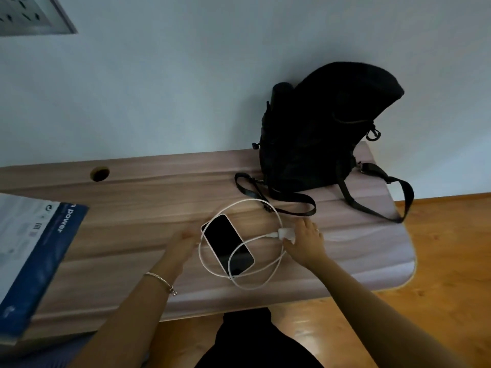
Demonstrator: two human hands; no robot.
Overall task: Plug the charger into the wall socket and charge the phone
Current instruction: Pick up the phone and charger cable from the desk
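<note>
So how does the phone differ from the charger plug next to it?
The phone is larger, flat and dark-screened; the charger plug is a small white block. The white cable loops across the phone but ends at the charger plug. Both lie on the wooden desk.

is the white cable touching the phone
Touching. Head view: the white cable loops across the phone, lying over the lower end of its dark screen.

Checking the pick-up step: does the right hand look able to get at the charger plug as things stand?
Probably yes. The right hand is open beside the charger plug, with nothing between them; its white cable loops around the phone, which could tug.
</note>
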